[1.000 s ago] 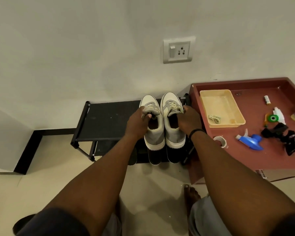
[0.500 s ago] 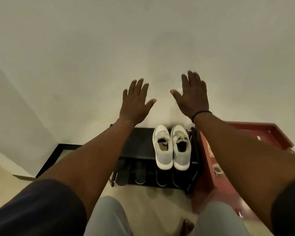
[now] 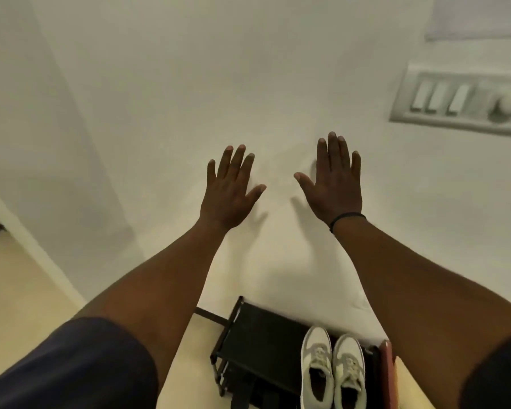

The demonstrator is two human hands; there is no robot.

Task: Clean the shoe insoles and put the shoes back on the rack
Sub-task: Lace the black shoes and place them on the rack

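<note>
Two grey-and-white sneakers (image 3: 334, 370) stand side by side on the right end of the black shoe rack (image 3: 260, 335), at the bottom of the view. My left hand (image 3: 229, 191) and my right hand (image 3: 335, 184) are raised in front of the pale wall, well above the shoes. Both hands show their backs with fingers straight and spread, and they hold nothing. A black band circles my right wrist.
A white switch panel (image 3: 460, 100) is mounted on the wall at upper right. The red edge of a low table (image 3: 386, 376) stands just right of the rack. Dark shapes sit on the rack's lower shelf (image 3: 248, 391). Pale floor lies to the left.
One second ago both hands held the sneakers on the rack. They let go and rose with fingers spread; the view has tilted up, so rack and shoes dropped toward the bottom edge.
</note>
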